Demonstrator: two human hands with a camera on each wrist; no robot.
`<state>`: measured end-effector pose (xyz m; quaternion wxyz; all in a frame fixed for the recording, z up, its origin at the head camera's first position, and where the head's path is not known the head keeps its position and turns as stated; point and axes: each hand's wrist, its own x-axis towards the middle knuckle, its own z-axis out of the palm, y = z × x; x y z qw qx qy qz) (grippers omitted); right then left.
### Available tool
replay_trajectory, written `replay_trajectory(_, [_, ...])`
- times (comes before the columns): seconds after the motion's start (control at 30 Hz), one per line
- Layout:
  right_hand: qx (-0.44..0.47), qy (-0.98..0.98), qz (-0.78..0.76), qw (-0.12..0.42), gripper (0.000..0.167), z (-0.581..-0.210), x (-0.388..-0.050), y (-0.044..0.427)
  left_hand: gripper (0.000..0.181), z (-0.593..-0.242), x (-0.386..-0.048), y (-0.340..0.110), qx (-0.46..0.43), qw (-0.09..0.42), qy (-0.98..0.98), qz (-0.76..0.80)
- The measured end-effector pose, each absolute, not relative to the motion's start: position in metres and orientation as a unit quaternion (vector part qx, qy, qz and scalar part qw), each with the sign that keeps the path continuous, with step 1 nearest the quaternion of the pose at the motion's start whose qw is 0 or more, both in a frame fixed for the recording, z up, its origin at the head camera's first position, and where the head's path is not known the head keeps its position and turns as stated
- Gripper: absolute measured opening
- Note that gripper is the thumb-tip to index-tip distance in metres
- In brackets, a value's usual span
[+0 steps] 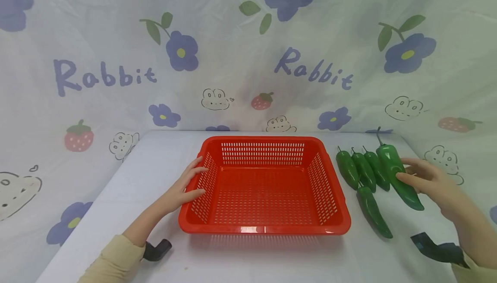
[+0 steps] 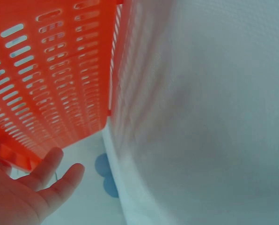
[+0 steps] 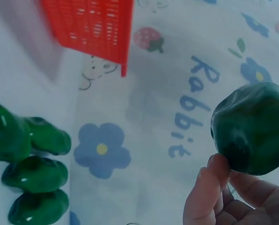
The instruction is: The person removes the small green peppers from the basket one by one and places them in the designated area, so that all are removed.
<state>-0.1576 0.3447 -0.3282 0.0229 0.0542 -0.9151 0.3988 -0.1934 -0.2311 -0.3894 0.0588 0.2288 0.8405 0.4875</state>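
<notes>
In the head view my right hand (image 1: pixel 432 183) pinches a long green pepper (image 1: pixel 394 168) between thumb and fingers, stem pointing away, held above the table. The right wrist view shows the held pepper (image 3: pixel 254 129) end-on at the fingertips. Several more green peppers (image 1: pixel 365 168) lie beside it, one of them (image 1: pixel 373 214) nearer the front. A red plastic basket (image 1: pixel 264 230) with slotted walls sits mid-table with nothing in it. My left hand (image 1: pixel 180 192) rests on its left rim with fingers extended over the edge; the left wrist view shows fingers beside the basket wall (image 2: pixel 60 84).
The white table (image 1: pixel 240 261) carries the basket and peppers. Behind and at the sides hangs a pale curtain (image 1: pixel 240 71) printed with flowers, rabbits and strawberries. Black wrist mounts (image 1: pixel 157 250) show at both forearms.
</notes>
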Motion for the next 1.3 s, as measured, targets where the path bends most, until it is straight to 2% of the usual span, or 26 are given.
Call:
replay_trajectory(0.07, [0.036,-0.922,0.385,0.013,0.038,-0.332,-0.156,0.348,0.056,-0.389,-0.194,-0.231,0.231,0.059,0.839,0.488])
replay_trajectory(0.2, [0.001,-0.934,0.356,-0.024,0.060,-0.341,-0.156,0.357,0.055,-0.390,-0.194,-0.231,0.233,0.056,0.840,0.487])
replay_trajectory(0.33, [-0.024,-0.938,0.340,-0.065,0.065,-0.347,-0.153,0.364,0.054,-0.390,-0.194,-0.231,0.236,0.052,0.841,0.484])
replay_trajectory(0.67, [-0.060,-0.930,0.337,-0.136,0.072,-0.367,-0.149,0.379,0.054,-0.390,-0.194,-0.231,0.240,0.051,0.840,0.484])
replay_trajectory(0.9, [-0.053,-0.914,0.362,-0.173,0.066,-0.385,-0.150,0.381,0.054,-0.390,-0.194,-0.231,0.238,0.050,0.842,0.482])
replay_trajectory(0.93, [-0.052,-0.913,0.363,-0.179,0.070,-0.385,-0.150,0.380,0.054,-0.390,-0.195,-0.231,0.238,0.050,0.842,0.481])
replay_trajectory(1.3, [-0.068,-0.916,0.343,-0.199,0.068,-0.396,-0.151,0.375,0.055,-0.390,-0.195,-0.231,0.240,0.050,0.840,0.485])
